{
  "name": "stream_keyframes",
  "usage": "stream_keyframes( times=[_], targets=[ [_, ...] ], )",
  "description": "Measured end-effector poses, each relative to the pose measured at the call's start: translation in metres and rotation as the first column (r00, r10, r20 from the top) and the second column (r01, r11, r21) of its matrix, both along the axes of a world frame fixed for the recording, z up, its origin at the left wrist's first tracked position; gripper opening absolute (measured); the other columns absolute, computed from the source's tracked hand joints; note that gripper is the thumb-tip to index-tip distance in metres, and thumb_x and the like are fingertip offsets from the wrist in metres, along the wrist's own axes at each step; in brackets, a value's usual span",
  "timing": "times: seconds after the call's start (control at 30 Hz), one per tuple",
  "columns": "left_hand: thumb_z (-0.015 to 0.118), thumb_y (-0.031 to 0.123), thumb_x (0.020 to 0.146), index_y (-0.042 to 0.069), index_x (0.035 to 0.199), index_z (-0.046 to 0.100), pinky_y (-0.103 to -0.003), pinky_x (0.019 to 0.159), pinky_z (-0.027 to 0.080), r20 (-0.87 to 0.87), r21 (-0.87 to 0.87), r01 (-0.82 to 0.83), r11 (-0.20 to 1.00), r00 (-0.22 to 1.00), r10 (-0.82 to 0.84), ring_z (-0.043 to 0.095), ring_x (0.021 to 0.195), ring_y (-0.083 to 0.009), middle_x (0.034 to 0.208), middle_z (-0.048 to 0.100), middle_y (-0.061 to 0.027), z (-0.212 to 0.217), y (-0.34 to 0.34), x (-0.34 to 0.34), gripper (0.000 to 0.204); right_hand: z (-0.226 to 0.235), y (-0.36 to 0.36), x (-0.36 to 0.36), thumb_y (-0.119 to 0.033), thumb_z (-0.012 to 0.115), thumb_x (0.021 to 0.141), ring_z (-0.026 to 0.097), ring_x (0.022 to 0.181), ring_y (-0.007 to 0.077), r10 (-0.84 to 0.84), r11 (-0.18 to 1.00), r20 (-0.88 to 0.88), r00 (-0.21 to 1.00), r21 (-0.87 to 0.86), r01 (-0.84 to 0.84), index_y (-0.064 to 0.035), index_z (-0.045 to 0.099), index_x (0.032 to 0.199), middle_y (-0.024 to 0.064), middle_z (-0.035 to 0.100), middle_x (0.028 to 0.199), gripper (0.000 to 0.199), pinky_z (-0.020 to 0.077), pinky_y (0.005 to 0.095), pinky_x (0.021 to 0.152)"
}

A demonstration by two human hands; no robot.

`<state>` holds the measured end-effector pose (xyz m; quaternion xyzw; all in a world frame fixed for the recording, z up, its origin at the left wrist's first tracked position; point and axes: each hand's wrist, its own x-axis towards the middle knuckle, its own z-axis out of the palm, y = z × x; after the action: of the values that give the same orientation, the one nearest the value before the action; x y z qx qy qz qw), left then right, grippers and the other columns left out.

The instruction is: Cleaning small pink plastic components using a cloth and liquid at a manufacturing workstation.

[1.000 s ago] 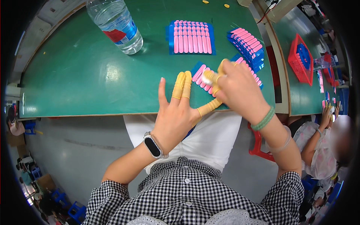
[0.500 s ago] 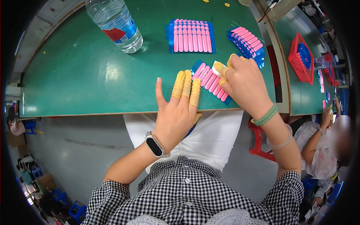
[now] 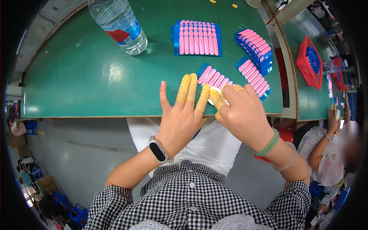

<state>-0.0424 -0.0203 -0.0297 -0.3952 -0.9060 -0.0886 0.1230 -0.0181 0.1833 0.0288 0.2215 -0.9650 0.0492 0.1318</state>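
Head cam: your right hand (image 3: 245,115) has slid back w/ left hand (image 3: 183,119) to the bench (image 3: 96,76) edge, fingers now pinching one pink strip off the blue sheet (image 3: 214,78); left hand open, flat, holding nothing.

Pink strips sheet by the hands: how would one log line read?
left hand: flat on pink strips sheet | right hand: fingertips on sheet | water bottle: upright, apart
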Motion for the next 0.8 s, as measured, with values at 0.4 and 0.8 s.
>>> stream_keyframes(
  times=[0.4, 0.8],
  targets=[
    [0.072, 0.041, 0.087, 0.013, 0.147, 0.056, -0.075, 0.116, 0.009, 0.055, 0.018, -0.026, 0.999, 0.998, 0.025, 0.044, 0.145, -0.0341, 0.153, 0.046, -0.0261, 0.006, 0.002, 0.0, 0.068, -0.005, 0.028, -0.014, -0.015, 0.077, 0.069, 0.057, 0.078, 0.0236, -0.08, 0.997, -0.049, 0.996, 0.006, 0.08, -0.0041, 0.075, 0.082, 0.0073, 0.056, 0.086, 0.017, 0.0424, 0.0398, 0.071],
    [0.071, 0.04, 0.089, 0.023, 0.148, 0.057, -0.075, 0.116, 0.009, 0.0, -0.032, -0.025, 0.999, 1.0, 0.025, 0.044, 0.144, -0.0349, 0.154, 0.045, -0.0261, 0.006, 0.004, -0.001, 0.063, -0.002, 0.024, -0.003, -0.013, 0.075, 0.073, 0.058, 0.08, 0.0242, -0.117, 0.993, -0.059, 0.991, 0.025, 0.119, -0.0018, 0.073, 0.085, 0.0081, 0.055, 0.087, 0.017, 0.0418, 0.0401, 0.073]
  ],
)
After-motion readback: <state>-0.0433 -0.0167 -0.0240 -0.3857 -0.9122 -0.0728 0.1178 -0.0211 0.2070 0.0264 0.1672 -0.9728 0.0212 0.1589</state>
